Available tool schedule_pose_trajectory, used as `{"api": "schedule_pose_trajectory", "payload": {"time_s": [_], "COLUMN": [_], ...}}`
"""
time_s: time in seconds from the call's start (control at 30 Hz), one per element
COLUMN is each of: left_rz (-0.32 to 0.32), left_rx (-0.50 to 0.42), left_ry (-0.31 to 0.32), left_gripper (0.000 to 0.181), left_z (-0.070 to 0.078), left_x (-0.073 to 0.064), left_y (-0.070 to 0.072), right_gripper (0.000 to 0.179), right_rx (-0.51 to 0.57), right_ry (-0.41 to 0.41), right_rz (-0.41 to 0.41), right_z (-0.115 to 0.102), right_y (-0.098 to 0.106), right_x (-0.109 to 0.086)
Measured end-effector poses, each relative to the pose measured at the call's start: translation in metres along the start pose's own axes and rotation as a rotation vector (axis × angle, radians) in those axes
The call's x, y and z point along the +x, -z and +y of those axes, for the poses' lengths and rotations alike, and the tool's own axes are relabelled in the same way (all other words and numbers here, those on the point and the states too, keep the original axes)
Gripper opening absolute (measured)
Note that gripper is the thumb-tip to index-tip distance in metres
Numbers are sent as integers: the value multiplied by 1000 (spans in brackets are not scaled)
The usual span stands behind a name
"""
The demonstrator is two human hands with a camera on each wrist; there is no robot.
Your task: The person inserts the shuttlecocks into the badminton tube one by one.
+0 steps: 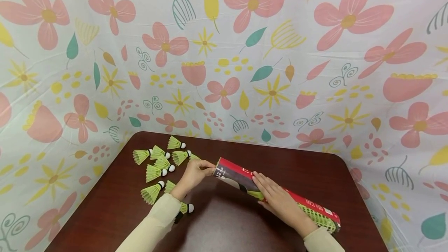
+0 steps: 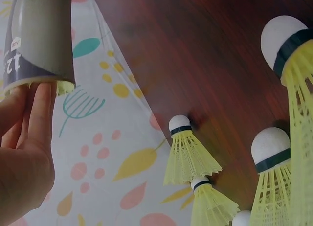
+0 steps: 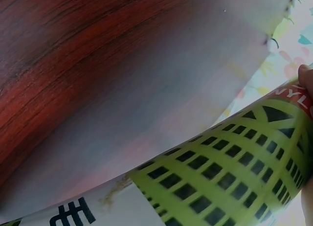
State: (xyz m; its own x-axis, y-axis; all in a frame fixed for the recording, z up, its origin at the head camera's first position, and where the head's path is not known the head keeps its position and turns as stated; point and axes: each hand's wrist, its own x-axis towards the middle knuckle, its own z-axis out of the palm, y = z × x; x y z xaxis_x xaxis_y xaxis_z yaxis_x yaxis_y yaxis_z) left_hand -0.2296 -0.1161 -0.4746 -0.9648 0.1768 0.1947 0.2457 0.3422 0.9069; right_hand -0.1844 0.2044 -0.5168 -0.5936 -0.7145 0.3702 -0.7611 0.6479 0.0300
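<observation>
A long shuttlecock tube (image 1: 238, 174), red, grey and green with a printed net pattern, slants over the table. My right hand (image 1: 278, 201) grips it around the middle, the fingers laid over its top side. At the tube's upper left end is my left hand (image 1: 194, 176). The left wrist view shows left fingers (image 2: 41, 111) reaching into the tube's mouth, their tips hidden inside. Yellow fringe of a shuttlecock (image 2: 63, 88) shows at the rim beside them. I cannot tell whether these fingers pinch it or press on it.
Several yellow nylon shuttlecocks (image 1: 155, 173) with white heads lie scattered on the left of the dark brown table (image 1: 297, 162), some partly behind the left forearm. A flowered cloth (image 1: 224, 69) hangs behind and around the table.
</observation>
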Motion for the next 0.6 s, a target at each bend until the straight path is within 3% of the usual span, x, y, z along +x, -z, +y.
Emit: {"api": "schedule_pose_trajectory", "payload": {"time_s": [0.17,0.4,0.6], "left_rz": [12,44,90], "left_rx": [-65,-135,-87], "left_ry": [32,75,152], "left_gripper": [8,13,13], "left_z": [0,-2,-11], "left_x": [-1,-7,-15], "left_y": [6,22,40], "right_gripper": [74,77,76], "right_rx": [-21,-6,2], "right_ry": [24,20,-5], "right_rz": [42,36,5], "right_z": [3,5,4], "right_y": [1,0,2], "right_x": [-1,-2,-3]}}
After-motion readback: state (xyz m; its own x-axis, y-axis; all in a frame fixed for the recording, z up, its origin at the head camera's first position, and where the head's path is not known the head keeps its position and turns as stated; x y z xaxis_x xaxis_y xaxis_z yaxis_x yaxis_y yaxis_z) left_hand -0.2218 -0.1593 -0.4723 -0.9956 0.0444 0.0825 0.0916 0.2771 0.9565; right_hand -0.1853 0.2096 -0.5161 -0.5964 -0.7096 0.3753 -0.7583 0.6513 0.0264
